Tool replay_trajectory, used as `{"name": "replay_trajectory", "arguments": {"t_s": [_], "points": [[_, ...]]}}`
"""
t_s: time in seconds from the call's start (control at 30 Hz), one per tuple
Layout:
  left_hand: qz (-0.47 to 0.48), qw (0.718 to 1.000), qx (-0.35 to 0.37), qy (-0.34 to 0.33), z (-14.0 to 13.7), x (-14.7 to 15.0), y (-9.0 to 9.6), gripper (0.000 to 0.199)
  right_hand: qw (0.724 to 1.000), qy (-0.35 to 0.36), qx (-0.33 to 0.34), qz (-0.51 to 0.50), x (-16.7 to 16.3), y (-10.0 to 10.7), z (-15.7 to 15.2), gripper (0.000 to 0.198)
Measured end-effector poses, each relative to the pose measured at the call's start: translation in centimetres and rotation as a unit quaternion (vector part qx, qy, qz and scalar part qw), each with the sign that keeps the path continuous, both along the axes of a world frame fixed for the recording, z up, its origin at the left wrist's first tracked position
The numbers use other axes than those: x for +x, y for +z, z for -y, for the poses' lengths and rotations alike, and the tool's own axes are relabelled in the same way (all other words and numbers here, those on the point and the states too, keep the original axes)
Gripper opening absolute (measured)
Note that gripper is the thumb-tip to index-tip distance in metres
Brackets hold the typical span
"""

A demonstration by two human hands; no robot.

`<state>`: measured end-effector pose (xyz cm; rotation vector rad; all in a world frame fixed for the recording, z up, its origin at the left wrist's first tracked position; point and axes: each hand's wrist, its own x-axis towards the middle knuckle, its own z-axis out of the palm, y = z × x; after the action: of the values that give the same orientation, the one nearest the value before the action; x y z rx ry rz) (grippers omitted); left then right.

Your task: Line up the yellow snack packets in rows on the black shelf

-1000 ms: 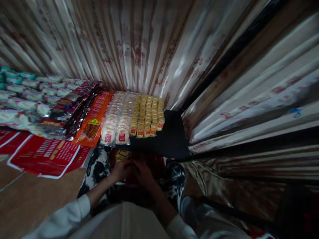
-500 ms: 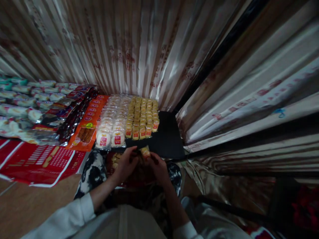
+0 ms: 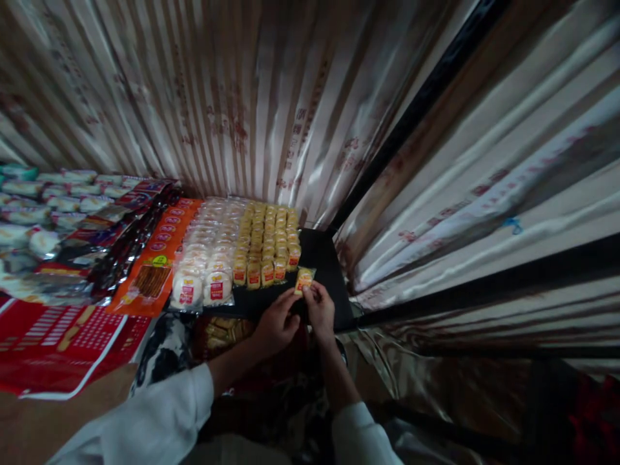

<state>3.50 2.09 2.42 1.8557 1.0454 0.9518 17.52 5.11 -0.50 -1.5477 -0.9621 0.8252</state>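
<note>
A small yellow wrapped snack packet [image 3: 304, 279] with a red-and-white label is pinched at its lower edge between the thumb and fingers of my right hand [image 3: 321, 311]. It is held over the black tabletop [image 3: 317, 250], just in front of the rows of similar yellow packets [image 3: 265, 242]. My left hand [image 3: 276, 324] reaches in from the left, its fingertips at the packet's lower left edge and its thumb apart from the fingers. Below it, more yellow packets [image 3: 225, 332] lie in a dark red bag or box on my lap, partly hidden by my left forearm.
Clear-wrapped round white crackers [image 3: 203, 265] stand in rows left of the yellow ones. Further left are an orange snack bag [image 3: 145, 278], dark red packs [image 3: 113, 239] and white wrapped packets [image 3: 29, 213]. Striped curtain-like sheeting [image 3: 232, 97] and a black bar [image 3: 402, 123] enclose the table.
Both hands have moved from over my lap forward and right to the table, carrying the yellow snack packet near the rows. The view has shifted slightly.
</note>
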Motion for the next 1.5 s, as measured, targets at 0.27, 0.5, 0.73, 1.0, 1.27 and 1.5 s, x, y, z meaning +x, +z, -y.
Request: {"name": "replay_trajectory", "arguments": {"t_s": [0.27, 0.5, 0.73, 1.0, 1.27, 1.5], "points": [[-0.024, 0.999, -0.011, 0.039, -2.8, 2.5, -1.8, 0.046, 0.998, 0.005, 0.029, 0.06, -0.6, -1.1, -4.2, 0.04], [-0.03, 0.998, -0.024, 0.046, -3.9, 2.9, -2.2, 0.045, 0.992, 0.013, 0.014, 0.122, -0.6, -1.4, -4.8, 0.049], [-0.003, 0.999, -0.009, 0.049, -4.2, 3.0, -3.5, 0.047, 0.997, 0.039, 0.042, 0.045, -1.3, -2.3, -4.2, 0.052], [0.029, 0.999, -0.023, 0.038, -4.4, 3.4, -4.7, 0.049, 0.984, 0.052, 0.052, 0.162, -1.0, -2.8, -4.5, 0.042], [0.041, 0.998, -0.024, 0.049, -4.4, 3.9, -5.7, 0.048, 0.977, 0.04, 0.071, 0.199, -1.0, -3.0, -4.4, 0.043], [0.009, 0.998, -0.044, 0.043, -4.4, 3.8, -5.4, 0.049, 0.973, 0.072, 0.079, 0.202, -0.6, -3.2, -4.5, 0.045]]}}
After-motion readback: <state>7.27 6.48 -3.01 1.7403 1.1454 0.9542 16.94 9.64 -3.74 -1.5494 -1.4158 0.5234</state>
